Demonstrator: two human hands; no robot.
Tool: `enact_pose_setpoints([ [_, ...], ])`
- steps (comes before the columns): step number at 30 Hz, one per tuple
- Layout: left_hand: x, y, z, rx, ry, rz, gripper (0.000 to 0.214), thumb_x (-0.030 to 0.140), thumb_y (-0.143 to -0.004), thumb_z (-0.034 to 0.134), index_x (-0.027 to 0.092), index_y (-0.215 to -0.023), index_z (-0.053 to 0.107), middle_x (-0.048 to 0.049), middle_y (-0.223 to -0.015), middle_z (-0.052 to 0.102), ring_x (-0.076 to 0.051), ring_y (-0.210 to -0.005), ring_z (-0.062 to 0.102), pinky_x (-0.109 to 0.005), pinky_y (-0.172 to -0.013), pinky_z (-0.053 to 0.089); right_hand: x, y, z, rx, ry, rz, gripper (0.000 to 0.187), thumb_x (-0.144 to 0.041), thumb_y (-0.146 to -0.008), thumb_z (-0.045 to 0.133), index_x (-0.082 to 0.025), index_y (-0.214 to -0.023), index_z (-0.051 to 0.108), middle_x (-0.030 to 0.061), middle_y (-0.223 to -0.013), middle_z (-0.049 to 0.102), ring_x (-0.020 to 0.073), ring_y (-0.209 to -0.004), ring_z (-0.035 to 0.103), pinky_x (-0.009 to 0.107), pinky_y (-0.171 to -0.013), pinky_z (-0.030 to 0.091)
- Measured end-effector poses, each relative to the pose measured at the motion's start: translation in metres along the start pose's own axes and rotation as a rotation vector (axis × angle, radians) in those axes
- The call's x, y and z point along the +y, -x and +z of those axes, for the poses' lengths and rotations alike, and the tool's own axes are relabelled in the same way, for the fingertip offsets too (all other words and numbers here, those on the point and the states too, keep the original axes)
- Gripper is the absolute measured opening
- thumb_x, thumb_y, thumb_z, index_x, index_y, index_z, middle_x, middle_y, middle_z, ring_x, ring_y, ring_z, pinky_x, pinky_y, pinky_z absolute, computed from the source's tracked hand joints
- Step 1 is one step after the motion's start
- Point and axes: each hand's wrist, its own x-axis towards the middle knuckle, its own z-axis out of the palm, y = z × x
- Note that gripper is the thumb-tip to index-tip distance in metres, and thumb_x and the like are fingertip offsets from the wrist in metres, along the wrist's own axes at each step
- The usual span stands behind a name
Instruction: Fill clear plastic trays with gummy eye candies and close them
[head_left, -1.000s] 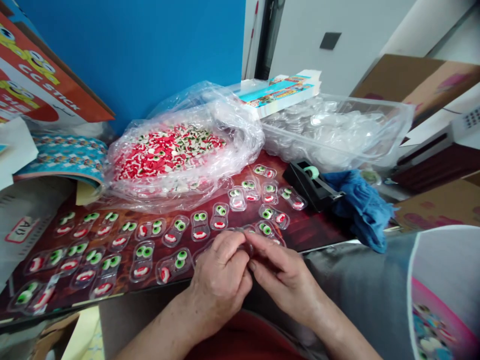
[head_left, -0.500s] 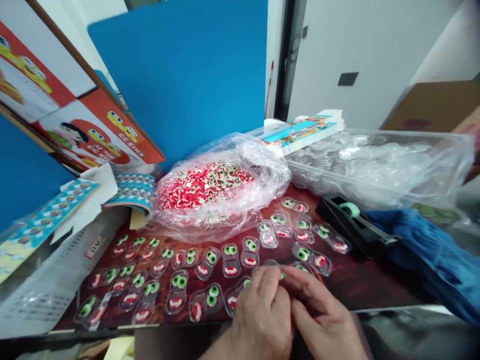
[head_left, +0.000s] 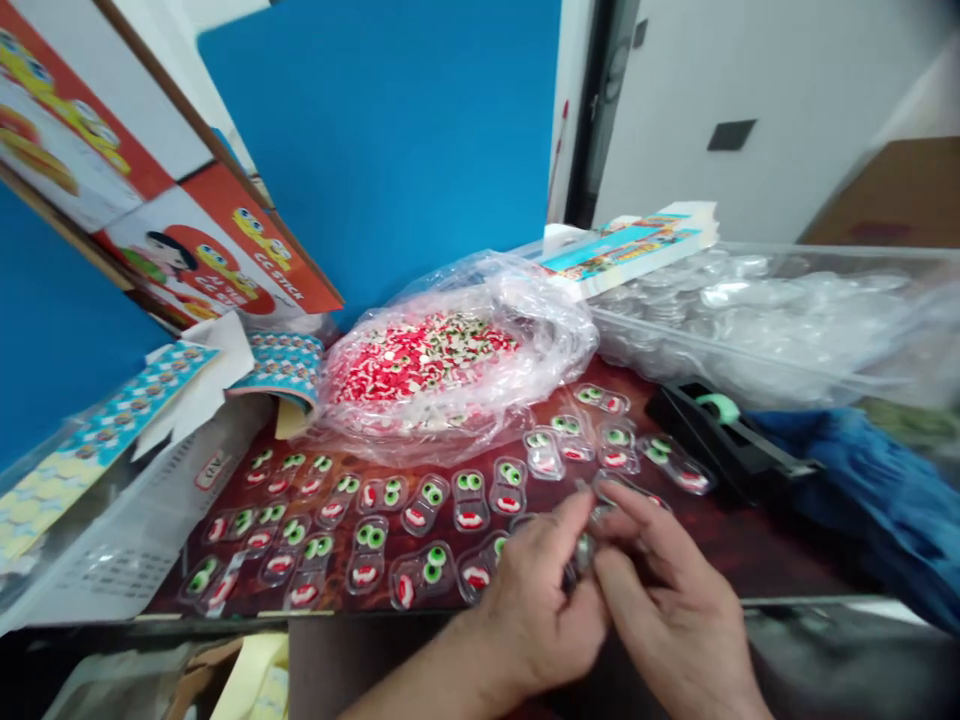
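My left hand and my right hand meet at the table's front edge, fingers pinched together. Between them is a small clear plastic case, mostly hidden by the fingers and blurred; its contents cannot be made out. Spread over the dark red table are many similar clear cases, each with green eyes and a red-and-white mouth inside. One such case lies just left of my left hand. Behind them an open plastic bag holds a heap of loose red, white and green pieces.
At the right stands a clear tub full of empty plastic shells, with a printed card strip across its corner. A black tape dispenser and blue cloth lie before it. A white basket with printed sheets is at left.
The view has shifted, so the table things appear a little higher and to the right. My hands have turned slightly, and a bit of clear plastic now shows between them.
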Motion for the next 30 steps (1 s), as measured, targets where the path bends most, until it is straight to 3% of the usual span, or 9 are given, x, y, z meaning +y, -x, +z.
enact_pose_setpoints([
  [5,-0.008,-0.010,-0.012,-0.032,-0.030,-0.091,0.034,0.017,-0.077,0.057,0.016,-0.112,0.056,-0.0106,-0.108,0.066,-0.020,-0.096,0.063,-0.032,-0.085,0.052,-0.008,-0.009,0.000,-0.099,-0.202,0.146,0.038,-0.017,-0.073,0.056,-0.021,-0.110,0.052,-0.0024,-0.069,0.057,0.0084,-0.050,0.053,0.019,-0.045,0.048],
  [13,-0.006,-0.016,-0.015,-0.015,-0.275,0.141,0.032,0.008,-0.075,0.050,0.011,-0.107,0.054,-0.0138,-0.095,0.069,-0.022,-0.088,0.065,-0.035,-0.079,0.054,-0.007,0.001,0.004,-0.177,-0.138,0.137,0.040,-0.014,-0.077,0.052,-0.024,-0.116,0.049,-0.0024,-0.074,0.057,0.0103,-0.061,0.058,0.021,-0.056,0.052],
  [17,-0.006,-0.013,-0.012,-0.055,-0.327,0.214,0.036,0.009,-0.078,0.047,0.011,-0.114,0.047,-0.0154,-0.104,0.066,-0.022,-0.095,0.063,-0.036,-0.082,0.053,-0.008,0.004,0.005,-0.165,-0.079,0.095,0.038,-0.014,-0.077,0.051,-0.023,-0.114,0.050,-0.0023,-0.071,0.059,0.0116,-0.059,0.060,0.022,-0.054,0.054],
  [21,-0.006,-0.010,-0.010,-0.089,-0.360,0.301,0.043,0.007,-0.081,0.041,0.004,-0.123,0.039,-0.0208,-0.115,0.059,-0.025,-0.112,0.054,-0.042,-0.093,0.047,-0.001,0.007,0.005,-0.128,0.060,-0.014,0.040,-0.011,-0.076,0.050,-0.022,-0.115,0.050,0.0050,-0.094,0.067,0.0171,-0.082,0.066,0.030,-0.073,0.055],
  [26,-0.003,-0.009,-0.011,-0.207,-0.307,0.292,0.039,0.012,-0.083,0.044,0.005,-0.121,0.042,-0.0172,-0.111,0.063,-0.023,-0.102,0.059,-0.042,-0.091,0.049,0.005,0.015,-0.001,-0.125,0.224,-0.133,0.043,-0.011,-0.079,0.047,-0.021,-0.120,0.047,0.0083,-0.106,0.066,0.0195,-0.091,0.066,0.031,-0.075,0.057],
  [30,-0.004,-0.003,-0.007,-0.143,-0.331,0.370,0.039,0.008,-0.082,0.044,0.001,-0.121,0.042,-0.0213,-0.111,0.062,-0.027,-0.105,0.058,-0.042,-0.088,0.050,0.002,0.021,-0.006,-0.123,0.318,-0.248,0.047,-0.009,-0.077,0.047,-0.022,-0.122,0.047,0.0076,-0.108,0.065,0.0194,-0.092,0.065,0.033,-0.079,0.056],
])
